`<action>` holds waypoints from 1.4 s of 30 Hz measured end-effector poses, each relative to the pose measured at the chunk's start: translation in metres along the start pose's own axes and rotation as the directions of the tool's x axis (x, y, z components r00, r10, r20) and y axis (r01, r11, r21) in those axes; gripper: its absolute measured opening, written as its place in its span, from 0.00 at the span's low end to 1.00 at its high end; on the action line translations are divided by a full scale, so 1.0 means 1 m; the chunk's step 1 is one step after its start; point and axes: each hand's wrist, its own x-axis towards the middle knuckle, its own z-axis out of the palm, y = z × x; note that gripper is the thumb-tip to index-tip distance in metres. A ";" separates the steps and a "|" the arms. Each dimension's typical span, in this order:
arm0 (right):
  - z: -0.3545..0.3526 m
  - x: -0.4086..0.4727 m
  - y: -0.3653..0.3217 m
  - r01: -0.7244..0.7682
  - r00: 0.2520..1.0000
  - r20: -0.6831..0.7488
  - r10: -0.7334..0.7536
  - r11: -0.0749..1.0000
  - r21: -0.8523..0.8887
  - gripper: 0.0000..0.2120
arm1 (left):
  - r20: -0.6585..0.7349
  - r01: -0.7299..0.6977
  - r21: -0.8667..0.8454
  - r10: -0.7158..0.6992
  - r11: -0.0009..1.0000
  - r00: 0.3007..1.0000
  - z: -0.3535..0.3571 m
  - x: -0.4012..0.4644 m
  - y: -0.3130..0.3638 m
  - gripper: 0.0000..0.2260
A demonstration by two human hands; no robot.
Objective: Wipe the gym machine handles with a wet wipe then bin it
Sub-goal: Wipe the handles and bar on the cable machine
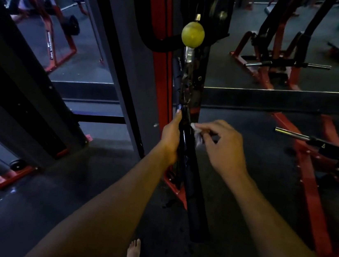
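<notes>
A black bar handle [194,205] hangs from a cable below a yellow-green stopper ball [193,34] in front of a red and black machine frame. My left hand [170,137] grips the upper part of the handle, thumb pointing up along it. My right hand [225,146] pinches a small white wet wipe [198,133] and holds it against the right side of the handle, just beside my left hand. The lower end of the handle slants down toward me.
A red upright post [161,67] stands right behind the handle. Red-framed machines with chrome pegs [292,134] sit to the right, a dark slanted frame [24,96] to the left. A mirror behind reflects the gym. My bare foot [133,255] stands on dark rubber flooring.
</notes>
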 end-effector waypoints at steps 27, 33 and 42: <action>0.038 -0.033 0.006 -0.147 0.989 0.024 0.146 0.983 0.109 0.09 | -0.147 -0.092 0.192 0.121 0.977 0.982 -0.010 0.008 0.007 0.28; 0.015 -0.026 0.011 -0.227 0.972 0.112 0.208 0.954 0.195 0.11 | -0.100 -0.078 0.183 0.098 0.980 0.990 -0.015 0.006 0.007 0.25; 0.042 -0.005 0.005 -0.286 0.954 -0.048 0.297 0.946 0.154 0.09 | -0.171 -0.091 0.128 0.112 0.988 0.979 -0.005 0.008 -0.002 0.31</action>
